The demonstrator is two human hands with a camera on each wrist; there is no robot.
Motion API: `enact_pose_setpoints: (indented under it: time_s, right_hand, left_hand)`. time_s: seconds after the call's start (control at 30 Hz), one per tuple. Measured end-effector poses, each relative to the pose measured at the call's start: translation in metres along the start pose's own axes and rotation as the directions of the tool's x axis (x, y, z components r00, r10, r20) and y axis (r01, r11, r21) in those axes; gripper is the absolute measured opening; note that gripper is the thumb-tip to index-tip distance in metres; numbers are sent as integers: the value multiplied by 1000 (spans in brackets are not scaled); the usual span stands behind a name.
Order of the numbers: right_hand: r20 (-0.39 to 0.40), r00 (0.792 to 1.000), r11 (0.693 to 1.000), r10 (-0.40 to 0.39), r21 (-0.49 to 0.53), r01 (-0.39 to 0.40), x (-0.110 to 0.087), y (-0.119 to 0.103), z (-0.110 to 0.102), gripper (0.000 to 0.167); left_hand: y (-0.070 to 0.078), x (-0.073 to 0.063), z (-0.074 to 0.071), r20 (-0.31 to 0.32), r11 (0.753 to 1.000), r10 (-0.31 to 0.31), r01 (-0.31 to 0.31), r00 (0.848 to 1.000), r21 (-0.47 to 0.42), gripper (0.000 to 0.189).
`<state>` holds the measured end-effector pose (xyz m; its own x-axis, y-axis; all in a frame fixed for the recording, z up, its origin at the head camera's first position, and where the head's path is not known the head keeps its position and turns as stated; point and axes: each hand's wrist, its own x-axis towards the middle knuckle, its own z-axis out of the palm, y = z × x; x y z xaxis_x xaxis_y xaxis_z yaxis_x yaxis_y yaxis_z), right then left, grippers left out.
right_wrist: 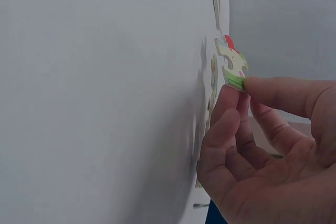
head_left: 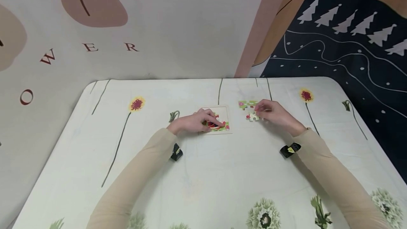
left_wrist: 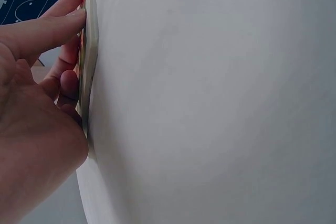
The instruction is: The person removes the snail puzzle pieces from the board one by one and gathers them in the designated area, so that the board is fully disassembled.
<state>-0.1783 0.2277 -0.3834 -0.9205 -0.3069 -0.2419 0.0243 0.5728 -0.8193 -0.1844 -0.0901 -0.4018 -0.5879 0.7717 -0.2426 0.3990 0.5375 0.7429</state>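
Note:
My right hand (head_left: 276, 115) pinches a jigsaw piece (right_wrist: 235, 65) between thumb and fingertips, raised over the table. The piece is cream with a red knob and a green corner. My left hand (head_left: 194, 121) rests on a square puzzle board (head_left: 226, 111), its fingertips touching the picture and covering part of it. Red and green pieces show in the board's lower part. From the left wrist view, the board's pale edge (left_wrist: 91, 35) lies flat under the fingers (left_wrist: 65, 27). Loose green and pink pieces (head_left: 243, 105) lie beside the right hand, which partly hides them.
A white cloth (head_left: 203, 179) with printed flowers covers the table. Behind it hangs a light backdrop (head_left: 190, 27) with lettering, and a dark fabric (head_left: 334, 52) with white trees is at the right. Small black cameras (head_left: 290, 150) are strapped on both wrists.

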Motion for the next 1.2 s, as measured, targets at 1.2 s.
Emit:
enact_pose_setpoints:
  time_s: [1.2]
  right_hand:
    - [-93, 993, 993, 69, -84, -77, -6, 23, -34, 20]
  left_hand:
    - [2, -1, -1, 3, 1000, -11, 11, 1000, -15, 39]
